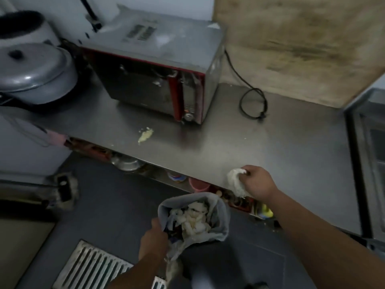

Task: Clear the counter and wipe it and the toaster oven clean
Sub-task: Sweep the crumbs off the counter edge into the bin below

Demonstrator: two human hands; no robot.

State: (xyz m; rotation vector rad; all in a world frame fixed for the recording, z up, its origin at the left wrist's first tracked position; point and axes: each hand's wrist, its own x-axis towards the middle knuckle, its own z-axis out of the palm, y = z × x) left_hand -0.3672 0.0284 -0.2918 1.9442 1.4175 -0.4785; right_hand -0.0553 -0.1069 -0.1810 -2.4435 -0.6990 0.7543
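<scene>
A steel counter [270, 147] runs across the view. On it stands a red and silver toaster oven [154, 80] with smears on its door and top. A yellowish food smear [145, 134] lies on the counter in front of the oven. My right hand [257, 182] grips a crumpled white cloth [235, 181] at the counter's front edge. My left hand [153, 238] holds the rim of a grey bag [220, 220] below the edge, full of white scraps [194, 220].
A black power cord [253, 101] loops on the counter right of the oven. Grey lidded pots [35, 69] stand at the left. A stained board [302, 38] leans on the back wall. Containers sit on the shelf under the counter. A floor drain grate [91, 268] lies below.
</scene>
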